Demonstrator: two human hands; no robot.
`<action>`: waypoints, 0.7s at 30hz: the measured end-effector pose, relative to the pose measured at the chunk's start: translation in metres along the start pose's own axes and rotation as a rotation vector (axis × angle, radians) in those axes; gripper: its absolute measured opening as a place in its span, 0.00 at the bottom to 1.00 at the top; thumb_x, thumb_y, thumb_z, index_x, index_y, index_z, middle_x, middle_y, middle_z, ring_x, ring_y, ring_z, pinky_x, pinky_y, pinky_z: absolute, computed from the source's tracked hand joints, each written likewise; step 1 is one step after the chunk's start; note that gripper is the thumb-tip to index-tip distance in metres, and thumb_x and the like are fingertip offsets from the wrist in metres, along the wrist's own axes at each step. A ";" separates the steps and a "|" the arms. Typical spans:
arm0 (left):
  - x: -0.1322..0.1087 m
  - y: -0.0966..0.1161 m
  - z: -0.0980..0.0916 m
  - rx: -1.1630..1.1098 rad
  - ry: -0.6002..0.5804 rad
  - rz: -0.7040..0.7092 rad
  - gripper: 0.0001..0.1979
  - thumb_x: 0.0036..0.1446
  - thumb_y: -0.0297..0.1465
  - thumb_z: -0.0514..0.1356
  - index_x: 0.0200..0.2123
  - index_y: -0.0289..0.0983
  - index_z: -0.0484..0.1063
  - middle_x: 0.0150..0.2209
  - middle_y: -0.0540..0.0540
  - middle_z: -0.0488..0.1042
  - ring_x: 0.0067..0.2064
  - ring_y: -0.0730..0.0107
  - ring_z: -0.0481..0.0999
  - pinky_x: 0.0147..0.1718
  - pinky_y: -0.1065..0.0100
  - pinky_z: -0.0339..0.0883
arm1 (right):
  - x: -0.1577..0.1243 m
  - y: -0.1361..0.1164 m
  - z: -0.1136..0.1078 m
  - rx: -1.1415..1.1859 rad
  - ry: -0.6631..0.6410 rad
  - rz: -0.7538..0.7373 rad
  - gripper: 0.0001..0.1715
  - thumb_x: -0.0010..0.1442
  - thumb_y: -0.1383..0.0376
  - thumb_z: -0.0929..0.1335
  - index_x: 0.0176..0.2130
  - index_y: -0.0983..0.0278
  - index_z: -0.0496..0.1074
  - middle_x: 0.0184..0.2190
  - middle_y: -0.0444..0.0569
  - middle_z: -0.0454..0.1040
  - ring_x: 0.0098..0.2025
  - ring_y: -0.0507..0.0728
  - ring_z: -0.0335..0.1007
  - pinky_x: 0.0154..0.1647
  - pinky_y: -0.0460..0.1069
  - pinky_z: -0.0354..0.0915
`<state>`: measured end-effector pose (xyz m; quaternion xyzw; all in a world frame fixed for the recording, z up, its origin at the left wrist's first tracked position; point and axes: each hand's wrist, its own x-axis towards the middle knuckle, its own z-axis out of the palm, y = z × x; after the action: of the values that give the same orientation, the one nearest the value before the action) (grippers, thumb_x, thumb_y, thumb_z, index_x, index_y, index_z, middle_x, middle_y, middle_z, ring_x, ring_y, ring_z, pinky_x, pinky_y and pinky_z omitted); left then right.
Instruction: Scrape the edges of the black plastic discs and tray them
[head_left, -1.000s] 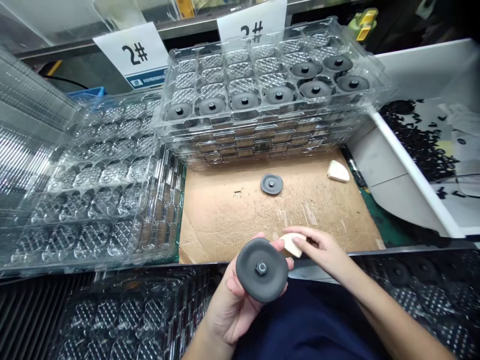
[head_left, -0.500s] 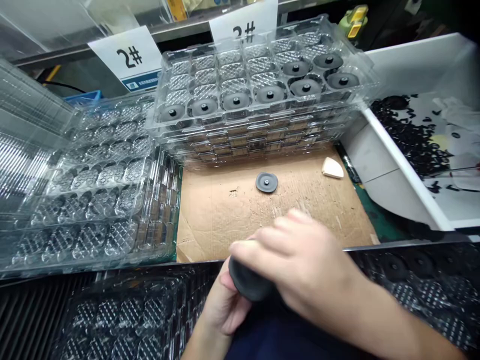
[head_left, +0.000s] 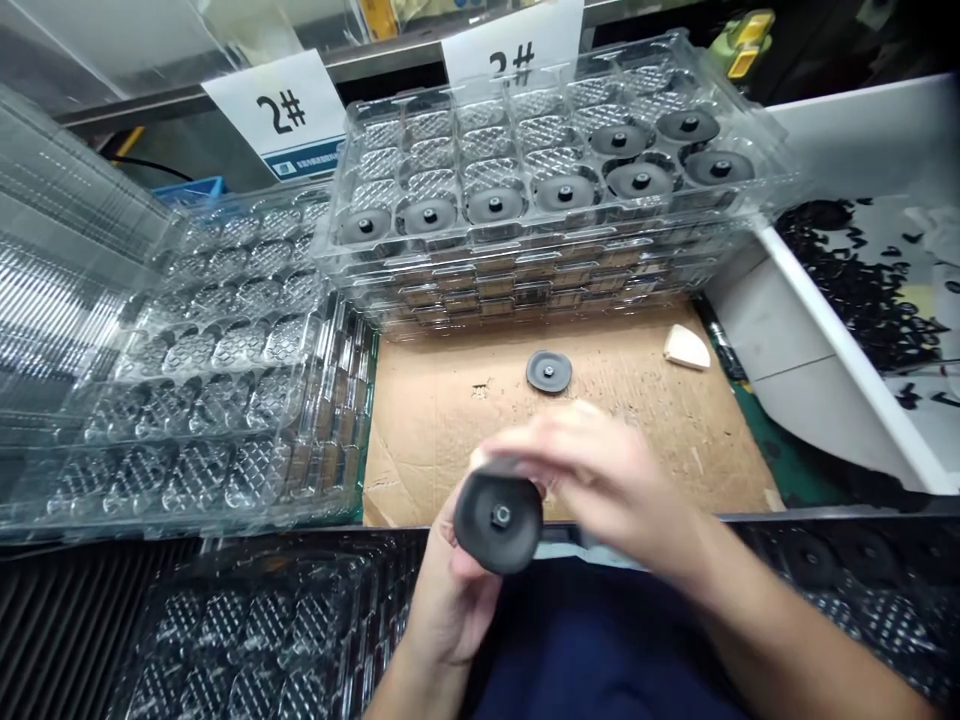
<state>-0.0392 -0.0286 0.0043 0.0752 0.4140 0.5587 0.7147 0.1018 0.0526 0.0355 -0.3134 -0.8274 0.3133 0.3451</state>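
A round black rubber disc (head_left: 487,550) with a small hub at its centre is tilted so that its face shows. My left hand (head_left: 448,610) is closed around its left and lower edge. At the disc's upper right edge, my right hand (head_left: 611,485) has its fingers bent over the rim; they are blurred by motion, and the disc partly hides the fingertips. A second disc (head_left: 549,371), grey-black with a similar hub, lies on the cardboard (head_left: 427,420) just beyond my hands.
Behind the cardboard stands a stack of clear plastic trays (head_left: 517,240), several pockets holding black discs. More clear trays (head_left: 202,400) are on the left. At right are a white wedge-shaped piece (head_left: 686,347) and a white bin (head_left: 847,370) with black scraps. Dark trays (head_left: 247,630) lie below.
The disc in my left hand has tipped so its hub now faces up. My right hand has shifted from covering the disc to its upper right edge. The view has moved slightly.
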 end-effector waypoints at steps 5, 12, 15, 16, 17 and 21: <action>-0.001 0.006 -0.011 -0.094 -0.011 0.069 0.29 0.34 0.42 0.71 0.44 0.47 0.75 0.48 0.48 0.77 0.46 0.62 0.77 0.48 0.68 0.68 | -0.039 0.051 0.027 -0.080 -0.139 0.344 0.13 0.63 0.68 0.63 0.45 0.60 0.74 0.35 0.47 0.78 0.38 0.54 0.72 0.38 0.50 0.63; 0.000 0.005 -0.008 -0.115 0.007 0.068 0.29 0.33 0.40 0.72 0.44 0.47 0.75 0.46 0.50 0.78 0.47 0.62 0.77 0.48 0.69 0.68 | -0.038 0.029 0.031 -0.023 -0.053 0.425 0.12 0.63 0.65 0.63 0.45 0.62 0.74 0.33 0.47 0.77 0.31 0.52 0.72 0.30 0.46 0.66; 0.001 0.003 -0.003 -0.110 0.068 0.111 0.29 0.34 0.38 0.72 0.44 0.45 0.75 0.45 0.49 0.78 0.47 0.64 0.76 0.47 0.71 0.69 | -0.012 -0.011 0.018 0.093 0.190 0.332 0.13 0.63 0.66 0.63 0.47 0.63 0.71 0.40 0.49 0.77 0.36 0.53 0.72 0.32 0.46 0.67; 0.001 0.003 -0.003 -0.105 0.077 0.115 0.28 0.36 0.38 0.72 0.45 0.44 0.75 0.45 0.48 0.78 0.48 0.64 0.75 0.48 0.70 0.69 | -0.006 -0.023 0.016 0.109 0.218 0.238 0.14 0.63 0.68 0.62 0.47 0.65 0.71 0.39 0.50 0.77 0.36 0.53 0.72 0.33 0.47 0.66; 0.001 0.003 -0.003 -0.098 0.075 0.115 0.27 0.38 0.38 0.71 0.45 0.44 0.74 0.46 0.48 0.77 0.49 0.63 0.75 0.49 0.69 0.68 | -0.001 -0.033 0.015 0.114 0.209 0.148 0.14 0.63 0.69 0.62 0.46 0.67 0.71 0.38 0.50 0.77 0.35 0.53 0.72 0.34 0.48 0.66; 0.000 0.003 -0.007 -0.064 0.068 0.113 0.26 0.37 0.38 0.72 0.44 0.47 0.74 0.47 0.50 0.76 0.49 0.62 0.75 0.51 0.66 0.67 | 0.006 -0.044 0.016 0.137 -0.140 0.095 0.13 0.62 0.72 0.62 0.42 0.66 0.74 0.31 0.47 0.77 0.32 0.52 0.70 0.33 0.47 0.64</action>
<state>-0.0461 -0.0297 0.0018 0.0562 0.4151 0.6132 0.6697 0.0730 0.0249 0.0612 -0.3052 -0.8102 0.4064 0.2919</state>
